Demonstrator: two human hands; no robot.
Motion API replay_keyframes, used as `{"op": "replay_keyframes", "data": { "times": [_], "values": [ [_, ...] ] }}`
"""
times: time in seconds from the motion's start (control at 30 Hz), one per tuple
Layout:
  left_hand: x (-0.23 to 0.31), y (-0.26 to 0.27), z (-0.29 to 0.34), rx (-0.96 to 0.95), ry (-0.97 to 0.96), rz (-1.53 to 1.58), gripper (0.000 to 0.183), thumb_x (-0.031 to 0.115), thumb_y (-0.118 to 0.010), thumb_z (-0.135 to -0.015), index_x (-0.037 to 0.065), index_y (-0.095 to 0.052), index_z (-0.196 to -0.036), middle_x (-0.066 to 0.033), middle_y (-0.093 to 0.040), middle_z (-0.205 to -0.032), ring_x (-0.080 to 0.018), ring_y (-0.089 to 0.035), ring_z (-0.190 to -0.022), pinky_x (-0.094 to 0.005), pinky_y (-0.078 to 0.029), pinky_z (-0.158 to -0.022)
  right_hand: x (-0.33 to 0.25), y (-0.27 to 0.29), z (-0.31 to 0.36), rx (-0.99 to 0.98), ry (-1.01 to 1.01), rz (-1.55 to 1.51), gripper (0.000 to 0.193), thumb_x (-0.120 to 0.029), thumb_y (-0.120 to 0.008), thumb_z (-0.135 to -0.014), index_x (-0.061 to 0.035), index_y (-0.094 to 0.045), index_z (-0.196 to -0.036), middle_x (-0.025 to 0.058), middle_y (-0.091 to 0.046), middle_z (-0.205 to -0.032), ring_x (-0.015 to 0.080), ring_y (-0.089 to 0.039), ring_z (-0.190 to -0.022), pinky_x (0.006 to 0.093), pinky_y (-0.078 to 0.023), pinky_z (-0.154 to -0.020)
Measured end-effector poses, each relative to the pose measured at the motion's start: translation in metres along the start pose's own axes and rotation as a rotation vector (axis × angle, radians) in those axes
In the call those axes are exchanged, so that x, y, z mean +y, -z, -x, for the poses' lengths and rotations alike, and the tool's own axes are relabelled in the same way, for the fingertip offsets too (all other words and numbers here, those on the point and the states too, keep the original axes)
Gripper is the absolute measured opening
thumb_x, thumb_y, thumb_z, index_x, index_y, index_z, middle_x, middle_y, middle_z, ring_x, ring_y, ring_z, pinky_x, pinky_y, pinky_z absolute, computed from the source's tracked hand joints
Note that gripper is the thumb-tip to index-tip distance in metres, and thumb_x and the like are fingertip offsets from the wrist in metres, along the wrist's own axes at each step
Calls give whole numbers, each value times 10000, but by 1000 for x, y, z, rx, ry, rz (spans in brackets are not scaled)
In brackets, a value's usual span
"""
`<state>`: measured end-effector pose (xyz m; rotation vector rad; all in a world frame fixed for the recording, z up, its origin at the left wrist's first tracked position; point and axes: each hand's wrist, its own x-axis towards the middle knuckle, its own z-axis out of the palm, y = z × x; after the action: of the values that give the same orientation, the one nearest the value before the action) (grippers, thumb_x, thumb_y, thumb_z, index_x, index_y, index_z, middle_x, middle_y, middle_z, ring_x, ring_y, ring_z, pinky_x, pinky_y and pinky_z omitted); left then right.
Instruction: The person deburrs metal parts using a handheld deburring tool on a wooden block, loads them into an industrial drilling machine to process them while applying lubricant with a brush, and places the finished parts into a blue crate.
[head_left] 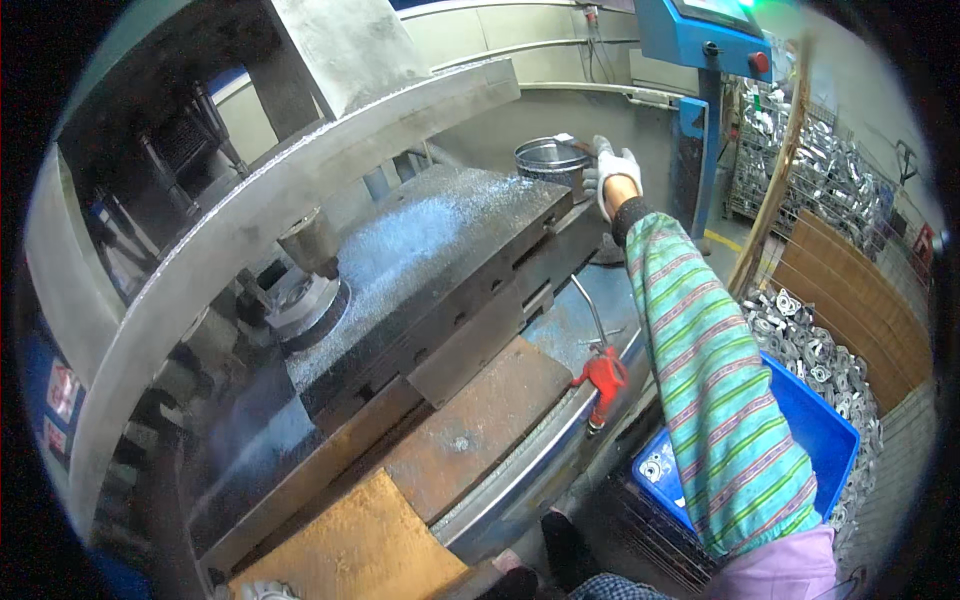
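My right hand point(614, 172), in a white glove, reaches far out over the back right corner of the machine bed. Its fingers are closed around the thin brown handle of what looks like a brush point(567, 139), whose pale end lies over the rim of a round metal pot point(553, 156). The pot stands just beyond the dark steel press block point(430, 260), which is strewn with shiny metal flecks. My left hand does not show clearly. A greyish knobbly shape point(268, 591) is cut off by the bottom edge, and I cannot make out what it is.
On the block's left sits a round metal fixture point(305, 300). A red air gun point(602, 378) hangs at the bed's front edge. Boards point(350, 545) lie nearer me. At right stand a blue bin point(815, 415), wire cages of metal castings point(800, 160) and a blue control panel point(705, 40).
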<state>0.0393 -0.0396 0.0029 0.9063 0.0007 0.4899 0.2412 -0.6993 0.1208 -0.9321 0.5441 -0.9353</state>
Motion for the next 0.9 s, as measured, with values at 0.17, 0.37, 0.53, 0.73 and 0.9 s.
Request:
{"op": "replay_keyframes", "data": {
  "times": [0.17, 0.37, 0.53, 0.73, 0.9],
  "values": [
    [34, 39, 17, 11, 42, -58, 512, 630, -384, -900, 149, -559, -868, -13, -503, -777, -218, -500, -789, -368, -404, -740, -22, -10, 64, 82, 193, 168, 593, -274, -658, -862, 57, -388, -1273, 70, -584, -786, 177, -551, -600, 309, -467, -529],
    [26, 52, 11, 377, -128, -316, 764, 627, -401, -916, -39, -487, -1280, -159, -593, -1061, -226, -598, -870, -352, -527, -709, 32, 100, 243, -104, 674, 594, 834, -227, -705, -802, 14, -221, -1436, 185, -530, -1274, 219, -542, -1095, 321, -431, -939],
    [26, 36, 18, 383, -110, -278, 803, 659, -426, -891, -23, -449, -1314, -143, -596, -1027, -214, -584, -812, -337, -518, -656, 110, 155, 251, -74, 250, 646, 883, -335, -710, -788, 37, -240, -1436, 239, -278, -1463, 336, -319, -1337, 356, -257, -1108],
    [29, 24, 24, 303, -123, -186, 586, 592, -427, -931, 51, -544, -1125, -55, -569, -892, -168, -559, -754, -304, -486, -622, 133, 159, 234, 7, 542, 842, 730, -231, -724, -809, -11, -354, -1398, 159, -294, -1463, 290, -308, -1352, 349, -276, -1104],
    [27, 30, 21, 299, -132, -187, 563, 584, -427, -935, 56, -553, -1084, -48, -573, -883, -172, -558, -753, -308, -483, -618, 78, 101, 275, -499, 523, 387, 480, -25, -625, -868, 4, -454, -1316, 120, -549, -1292, 195, -536, -1177, 300, -359, -1066]
  ]
}}
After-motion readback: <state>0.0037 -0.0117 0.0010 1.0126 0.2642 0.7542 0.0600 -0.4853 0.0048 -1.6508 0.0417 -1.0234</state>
